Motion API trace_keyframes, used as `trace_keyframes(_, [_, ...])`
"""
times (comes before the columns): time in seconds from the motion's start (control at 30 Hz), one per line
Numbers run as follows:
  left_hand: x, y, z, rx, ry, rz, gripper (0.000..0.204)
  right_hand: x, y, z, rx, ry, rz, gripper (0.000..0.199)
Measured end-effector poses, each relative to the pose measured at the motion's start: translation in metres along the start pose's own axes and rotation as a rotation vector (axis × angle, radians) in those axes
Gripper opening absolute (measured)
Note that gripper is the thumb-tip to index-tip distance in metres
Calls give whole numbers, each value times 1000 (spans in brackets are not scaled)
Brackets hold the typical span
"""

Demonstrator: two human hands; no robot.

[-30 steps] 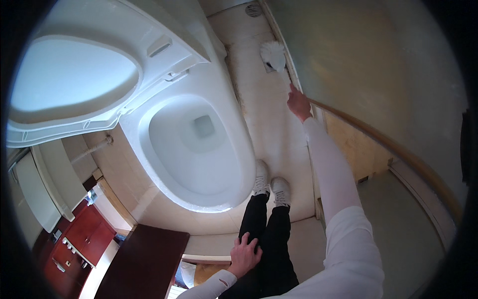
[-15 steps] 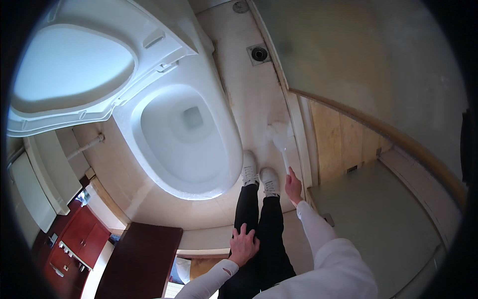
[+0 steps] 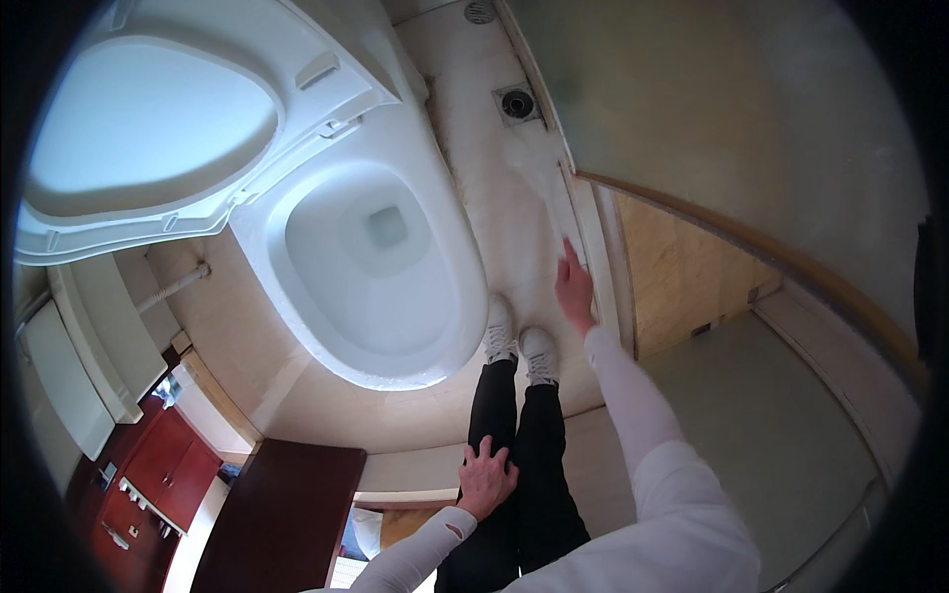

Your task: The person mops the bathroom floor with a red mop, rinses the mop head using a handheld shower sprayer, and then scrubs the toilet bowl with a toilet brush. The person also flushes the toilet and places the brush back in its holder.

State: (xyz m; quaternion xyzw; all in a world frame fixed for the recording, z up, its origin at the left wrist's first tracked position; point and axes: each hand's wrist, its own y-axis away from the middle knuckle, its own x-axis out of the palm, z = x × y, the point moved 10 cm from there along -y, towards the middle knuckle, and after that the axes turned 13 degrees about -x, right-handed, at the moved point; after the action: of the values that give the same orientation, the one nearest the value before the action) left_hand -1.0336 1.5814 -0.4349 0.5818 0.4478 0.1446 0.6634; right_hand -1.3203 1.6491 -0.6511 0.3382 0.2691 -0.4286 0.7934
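Note:
My right hand [image 3: 573, 289] is closed around the handle of a white toilet brush [image 3: 542, 173], which reaches out over the tiled floor toward the drain. Motion blurs the brush, so its bristles do not show clearly. To the left of it stands a white toilet [image 3: 435, 331], its bowl holding some water and its seat and lid [image 3: 267, 188] raised. My left hand [image 3: 486, 478] lies with fingers spread on my black-trousered leg near the knee, holding nothing.
A square floor drain [image 3: 517, 103] and a round grate [image 3: 479, 12] lie beyond the brush. A glass panel with a curved rail [image 3: 712, 232] borders the right. My white shoes [image 3: 539, 354] stand beside the bowl. At lower left are a dark red door [image 3: 277, 514] and a red cabinet [image 3: 168, 465].
My right hand has moved forward with the toilet brush, bringing its head from beside my shoes toward the square drain. My left hand stays on my leg.

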Motion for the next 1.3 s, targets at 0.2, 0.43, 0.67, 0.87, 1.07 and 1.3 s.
trace_keyframes(0.2, [-3,-1,-1,-6,19,-15,25,18,78,-50,250,140,98,43])
trace_keyframes(0.43, [0,1,7,31,82,-107,22,12,-99,14,-216,46,-146,41])
trace_keyframes(0.67, [-1,-1,-2,10,48,-69,22,10,33,34,-206,-68,38,45])
trace_keyframes(0.87, [-5,-2,-3,31,36,-102,22,72,33,5,64,117,352,41])
trace_keyframes(1.07, [-7,-4,3,5,49,-84,22,58,-119,72,-33,12,116,39])
trace_keyframes(1.3, [-21,-11,10,3,83,-117,23,62,-232,159,-231,66,91,38])
